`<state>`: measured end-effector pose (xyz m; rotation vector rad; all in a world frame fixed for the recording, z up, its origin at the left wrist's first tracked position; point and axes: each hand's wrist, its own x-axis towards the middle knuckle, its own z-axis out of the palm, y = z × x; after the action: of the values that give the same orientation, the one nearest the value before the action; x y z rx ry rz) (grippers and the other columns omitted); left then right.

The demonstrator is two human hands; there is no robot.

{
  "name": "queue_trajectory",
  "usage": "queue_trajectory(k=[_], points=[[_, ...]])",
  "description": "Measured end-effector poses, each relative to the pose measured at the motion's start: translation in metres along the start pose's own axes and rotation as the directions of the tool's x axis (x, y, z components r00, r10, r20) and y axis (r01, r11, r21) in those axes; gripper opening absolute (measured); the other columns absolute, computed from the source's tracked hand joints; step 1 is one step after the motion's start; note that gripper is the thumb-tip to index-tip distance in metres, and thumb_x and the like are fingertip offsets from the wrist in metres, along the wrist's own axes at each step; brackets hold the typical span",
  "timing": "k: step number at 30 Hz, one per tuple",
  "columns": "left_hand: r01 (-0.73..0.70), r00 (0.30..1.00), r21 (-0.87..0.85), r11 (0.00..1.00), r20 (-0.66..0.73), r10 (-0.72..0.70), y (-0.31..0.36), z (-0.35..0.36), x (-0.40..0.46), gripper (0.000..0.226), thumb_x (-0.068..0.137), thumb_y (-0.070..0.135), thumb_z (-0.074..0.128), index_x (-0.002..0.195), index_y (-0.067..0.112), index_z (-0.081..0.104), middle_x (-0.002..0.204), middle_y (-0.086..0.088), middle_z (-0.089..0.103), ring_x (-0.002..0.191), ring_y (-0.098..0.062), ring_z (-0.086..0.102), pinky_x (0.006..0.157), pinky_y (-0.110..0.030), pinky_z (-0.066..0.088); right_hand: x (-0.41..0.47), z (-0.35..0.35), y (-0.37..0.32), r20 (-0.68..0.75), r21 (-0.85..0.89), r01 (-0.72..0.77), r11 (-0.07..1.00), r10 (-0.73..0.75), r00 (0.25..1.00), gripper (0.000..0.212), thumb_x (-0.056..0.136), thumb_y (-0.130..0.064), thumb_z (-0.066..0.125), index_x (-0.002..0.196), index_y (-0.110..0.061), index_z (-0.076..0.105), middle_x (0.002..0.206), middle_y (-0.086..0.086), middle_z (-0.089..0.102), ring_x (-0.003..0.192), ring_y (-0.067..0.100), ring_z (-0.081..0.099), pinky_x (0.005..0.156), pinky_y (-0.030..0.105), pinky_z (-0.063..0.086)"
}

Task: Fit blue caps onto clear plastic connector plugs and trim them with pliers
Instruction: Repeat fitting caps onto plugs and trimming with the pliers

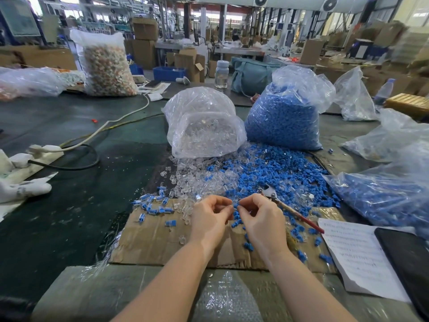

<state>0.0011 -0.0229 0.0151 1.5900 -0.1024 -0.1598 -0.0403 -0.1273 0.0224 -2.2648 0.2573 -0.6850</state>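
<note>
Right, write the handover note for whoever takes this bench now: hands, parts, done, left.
Left hand: fingers curled, pinching what looks like a clear plug; it is too small to be sure.
Right hand: pinching a blue cap against the left fingertips.
Pliers: lying on the pile right of the hands, red handle toward the paper.
Loose plugs and caps spill from their bags onto the cardboard.
Done: a small group of capped plugs on the cardboard's left.
Left: seat this cap, trim, then work through the piles.
</note>
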Motion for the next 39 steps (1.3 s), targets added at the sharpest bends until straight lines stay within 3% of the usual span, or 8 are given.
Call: queue_trajectory(k=[6, 10, 14, 18, 25, 39], points=[[-0.046, 0.999, 0.046, 0.998, 0.029, 0.045, 0.005, 0.002, -0.004, 0.014, 0.084, 0.000, 0.063, 0.083, 0.014, 0.064, 0.078, -0.010, 0.066, 0.072, -0.015, 0.063, 0.061, -0.015, 0.049, -0.001, 0.000, -0.002, -0.006, -0.032, 0.025, 0.999, -0.025, 1.000, 0.004, 0.083, -0.013, 0.068, 0.079, -0.011, 0.069, 0.073, -0.001, 0.066, 0.074, 0.018, 0.060, 0.071, 0.037, 0.050], [-0.024, 0.999, 0.027, 0.999, 0.037, 0.023, 0.005, 0.000, -0.004, 0.014, 0.084, -0.002, 0.062, 0.083, 0.011, 0.065, 0.075, -0.008, 0.066, 0.064, -0.008, 0.062, 0.056, -0.011, 0.047, -0.003, -0.001, -0.001, 0.017, -0.008, 0.034, 0.999, -0.034, 0.999, 0.003, 0.083, -0.014, 0.069, 0.084, -0.012, 0.072, 0.077, -0.001, 0.068, 0.077, 0.017, 0.061, 0.075, 0.038, 0.051], [0.067, 0.997, -0.082, 0.994, 0.029, -0.065, 0.004, -0.003, -0.003, 0.012, 0.086, -0.002, 0.059, 0.085, 0.009, 0.064, 0.078, -0.010, 0.067, 0.062, -0.009, 0.062, 0.053, -0.011, 0.046, -0.003, -0.007, 0.002, 0.062, 0.043, 0.032, 0.999, -0.034, 0.998, 0.021, 0.080, -0.016, 0.074, 0.100, -0.015, 0.071, 0.089, -0.005, 0.068, 0.087, 0.014, 0.060, 0.083, 0.035, 0.050], [0.091, 0.995, -0.099, 0.991, 0.036, -0.088, 0.004, -0.003, 0.000, 0.013, 0.086, -0.001, 0.059, 0.090, 0.011, 0.063, 0.078, -0.009, 0.067, 0.062, -0.009, 0.062, 0.055, -0.013, 0.047, 0.001, -0.012, 0.003, 0.107, 0.052, 0.063, 0.997, -0.068, 0.992, 0.030, 0.078, -0.014, 0.074, 0.107, -0.020, 0.069, 0.085, -0.011, 0.058, 0.080, 0.012, 0.052, 0.079, 0.034, 0.048], [0.062, 0.996, -0.059, 0.996, 0.064, -0.058, 0.005, -0.004, -0.001, 0.016, 0.086, 0.001, 0.060, 0.093, 0.014, 0.066, 0.083, -0.014, 0.068, 0.067, -0.011, 0.064, 0.062, -0.017, 0.052, 0.006, -0.012, 0.005, 0.137, 0.068, 0.085, 0.994, -0.093, 0.986, 0.020, 0.081, -0.011, 0.071, 0.096, -0.022, 0.073, 0.082, -0.013, 0.056, 0.078, 0.004, 0.051, 0.071, 0.022, 0.045], [0.073, 0.996, -0.087, 0.994, 0.065, -0.068, 0.005, 0.000, -0.003, 0.010, 0.085, 0.003, 0.064, 0.086, 0.012, 0.067, 0.073, -0.008, 0.067, 0.061, -0.009, 0.062, 0.054, -0.013, 0.047, 0.005, -0.011, 0.008, 0.120, 0.068, 0.105, 0.992, -0.113, 0.986, 0.013, 0.080, -0.012, 0.071, 0.086, -0.023, 0.070, 0.083, -0.012, 0.056, 0.081, 0.008, 0.054, 0.073, 0.028, 0.049]])
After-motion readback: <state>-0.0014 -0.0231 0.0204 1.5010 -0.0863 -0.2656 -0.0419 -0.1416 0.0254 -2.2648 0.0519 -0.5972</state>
